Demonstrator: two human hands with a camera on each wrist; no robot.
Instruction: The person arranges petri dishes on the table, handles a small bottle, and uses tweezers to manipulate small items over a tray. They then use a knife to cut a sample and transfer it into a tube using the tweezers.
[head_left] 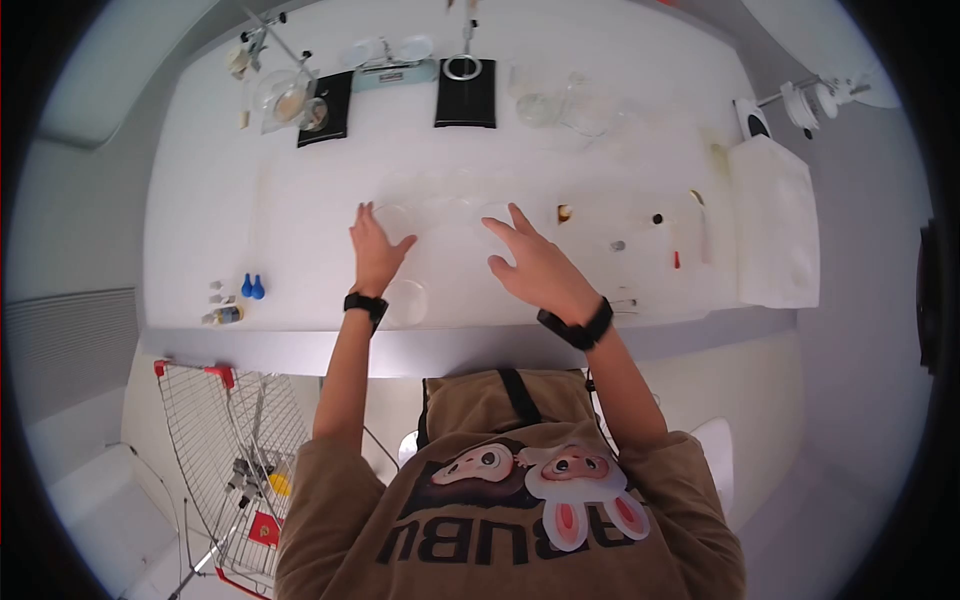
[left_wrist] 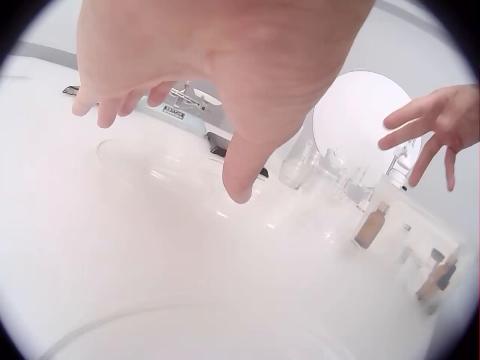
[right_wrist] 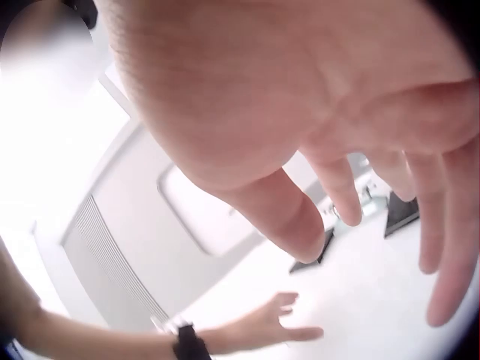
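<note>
Over the white table, the left hand (head_left: 376, 256) is spread with its thumb out to the side, holding nothing. A clear round dish (head_left: 407, 303) lies just below it near the front edge, and another faint clear dish (head_left: 393, 219) is beside its fingertips. The right hand (head_left: 541, 272) hovers further right, fingers extended and apart, also holding nothing. In the left wrist view the left hand (left_wrist: 217, 60) has its thumb pointing down above a large clear rim (left_wrist: 112, 319). The right wrist view shows the right hand (right_wrist: 300, 97) with fingers loosely extended.
Black stand bases (head_left: 466, 95), a balance (head_left: 397, 73) and clear glassware (head_left: 578, 108) stand at the back. Blue rubber bulbs (head_left: 253, 287) lie front left. Small items, including a red one (head_left: 677, 260), lie to the right beside a white box (head_left: 775, 222).
</note>
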